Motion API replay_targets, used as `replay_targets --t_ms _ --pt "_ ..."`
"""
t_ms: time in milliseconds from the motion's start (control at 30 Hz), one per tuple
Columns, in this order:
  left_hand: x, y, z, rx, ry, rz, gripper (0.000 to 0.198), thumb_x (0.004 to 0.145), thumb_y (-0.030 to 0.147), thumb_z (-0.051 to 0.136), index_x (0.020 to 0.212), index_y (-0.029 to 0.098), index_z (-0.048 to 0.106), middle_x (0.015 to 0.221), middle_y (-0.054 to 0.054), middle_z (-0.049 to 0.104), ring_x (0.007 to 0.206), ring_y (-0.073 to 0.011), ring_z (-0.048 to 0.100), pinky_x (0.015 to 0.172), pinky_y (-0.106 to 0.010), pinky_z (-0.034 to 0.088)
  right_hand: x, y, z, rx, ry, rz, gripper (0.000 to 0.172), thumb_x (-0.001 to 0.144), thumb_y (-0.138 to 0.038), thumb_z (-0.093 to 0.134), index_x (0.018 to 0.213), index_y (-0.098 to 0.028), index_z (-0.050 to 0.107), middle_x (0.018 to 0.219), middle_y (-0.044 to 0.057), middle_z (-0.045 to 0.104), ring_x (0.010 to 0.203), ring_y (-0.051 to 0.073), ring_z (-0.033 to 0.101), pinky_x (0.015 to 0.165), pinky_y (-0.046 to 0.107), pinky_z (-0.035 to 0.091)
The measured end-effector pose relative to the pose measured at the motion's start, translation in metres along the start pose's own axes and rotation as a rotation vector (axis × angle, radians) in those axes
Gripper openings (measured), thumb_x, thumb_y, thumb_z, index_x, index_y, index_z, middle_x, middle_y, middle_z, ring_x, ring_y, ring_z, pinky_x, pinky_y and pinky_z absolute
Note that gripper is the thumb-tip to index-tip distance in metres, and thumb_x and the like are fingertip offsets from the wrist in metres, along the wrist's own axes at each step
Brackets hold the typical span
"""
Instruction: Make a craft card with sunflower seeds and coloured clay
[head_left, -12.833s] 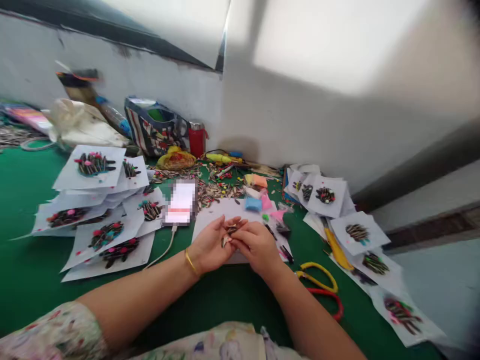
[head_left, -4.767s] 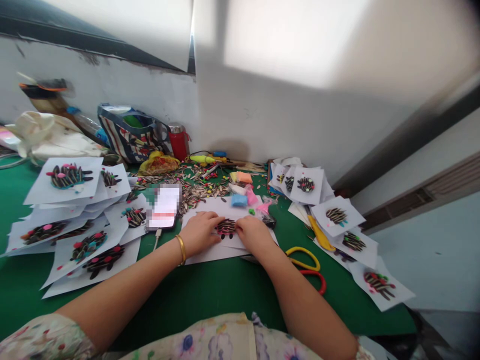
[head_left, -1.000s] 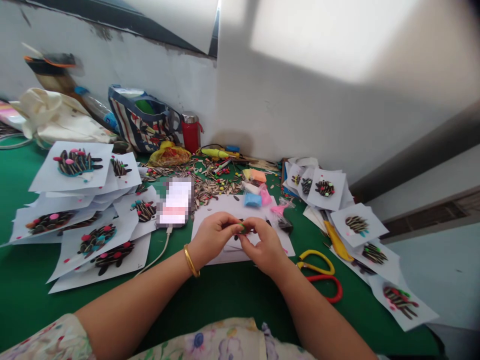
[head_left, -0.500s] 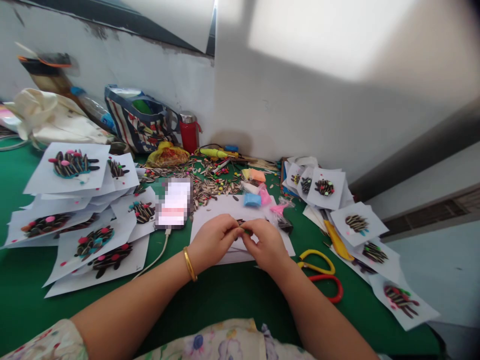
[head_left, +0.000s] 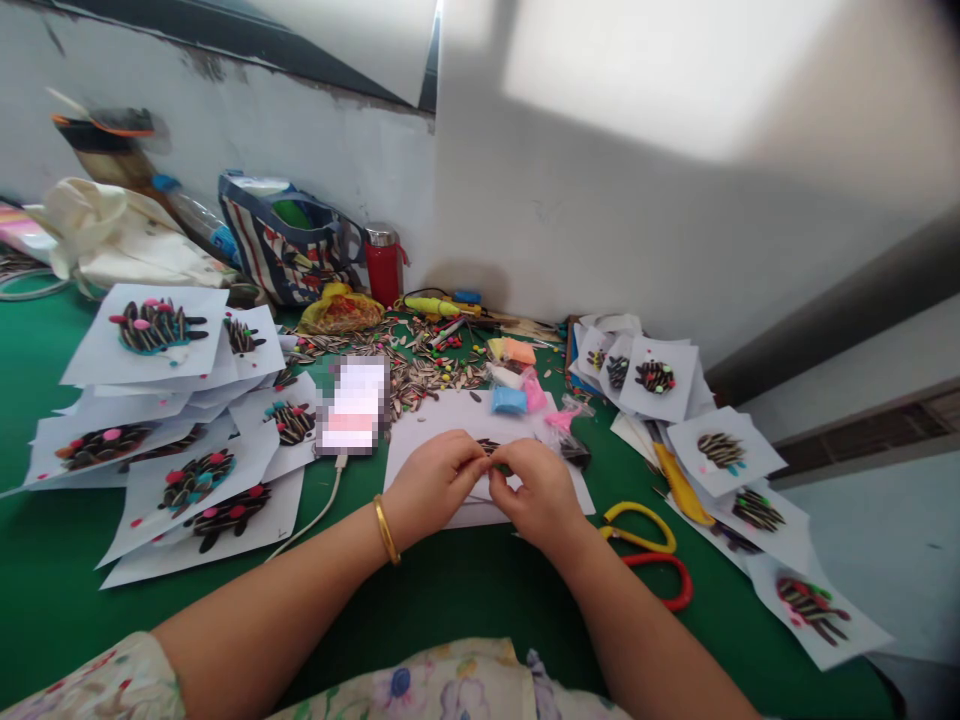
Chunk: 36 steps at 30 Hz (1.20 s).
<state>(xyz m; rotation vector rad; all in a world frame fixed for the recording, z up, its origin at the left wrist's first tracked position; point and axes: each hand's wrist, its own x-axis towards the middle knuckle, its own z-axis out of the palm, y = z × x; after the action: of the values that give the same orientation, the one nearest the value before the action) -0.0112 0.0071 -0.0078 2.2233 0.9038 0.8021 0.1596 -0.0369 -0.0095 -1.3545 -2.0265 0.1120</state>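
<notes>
While the left hand (head_left: pixel 433 478) and right hand (head_left: pixel 540 492) meet mid-frame, partly hiding a dark seed figure (head_left: pixel 487 445), I cannot tell whether either grips anything.

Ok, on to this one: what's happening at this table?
A person's left hand and right hand meet above white paper sheets, close to a partly hidden seed picture. Anything in their grip is too small or covered to make out. Loose sunflower seeds are spread beyond the paper. Seed-picture cards lie overlapping on the person's left and right.
</notes>
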Motion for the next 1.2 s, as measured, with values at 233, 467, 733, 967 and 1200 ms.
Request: replay_targets --t_ms 233,467,733,967,1200 --pt "0.000 0.001 0.001 -0.003 0.045 0.030 0.007 0.085 0.016 0.056 0.078 0.018 0.057 0.078 -0.001 0.057 0.076 -0.0154 0.053 0.070 -0.028 0.042 0.001 -0.004 -0.001 0.003 -0.005 0.021 0.013 0.077 -0.014 0.053 0.082 -0.020 0.064 0.074 0.002 0.064 0.071 0.018 0.055 0.067 0.030 0.037" --pt "-0.003 0.002 -0.001 0.056 0.114 0.132 0.006 0.083 0.013 0.055 0.082 0.018 0.057 0.081 -0.002 0.056 0.082 -0.0169 0.053 0.075 -0.030 0.043 -0.001 -0.001 0.000 0.051 0.038 0.168 0.008 0.077 -0.015 0.052 0.077 -0.020 0.059 0.070 0.000 0.060 0.067 0.015 0.052 0.063 0.027 0.037" --pt "0.000 -0.001 -0.006 -0.127 0.160 0.048 0.007 0.088 0.024 0.060 0.084 0.019 0.063 0.081 -0.002 0.063 0.078 -0.0147 0.056 0.073 -0.028 0.046 -0.001 0.006 0.000 0.131 0.033 0.236 0.015 0.083 -0.018 0.051 0.093 -0.020 0.062 0.081 0.001 0.065 0.072 0.016 0.057 0.066 0.027 0.042" --pt "0.002 -0.008 -0.002 -0.223 0.173 0.001 0.018 0.090 0.023 0.056 0.102 0.023 0.070 0.088 -0.003 0.070 0.083 -0.0158 0.063 0.080 -0.030 0.050 -0.002 0.008 0.004 0.132 0.043 0.162 0.021 0.085 -0.017 0.051 0.100 -0.020 0.065 0.089 0.005 0.070 0.080 0.020 0.062 0.072 0.031 0.046" --pt "0.002 -0.002 -0.008 -0.219 0.125 -0.155 0.016 0.081 0.031 0.068 0.069 0.020 0.071 0.066 0.001 0.068 0.063 -0.0129 0.060 0.060 -0.023 0.046 -0.002 0.006 0.004 0.128 0.068 0.150 0.019 0.086 -0.020 0.052 0.100 -0.020 0.066 0.091 0.005 0.071 0.081 0.019 0.063 0.074 0.032 0.048"
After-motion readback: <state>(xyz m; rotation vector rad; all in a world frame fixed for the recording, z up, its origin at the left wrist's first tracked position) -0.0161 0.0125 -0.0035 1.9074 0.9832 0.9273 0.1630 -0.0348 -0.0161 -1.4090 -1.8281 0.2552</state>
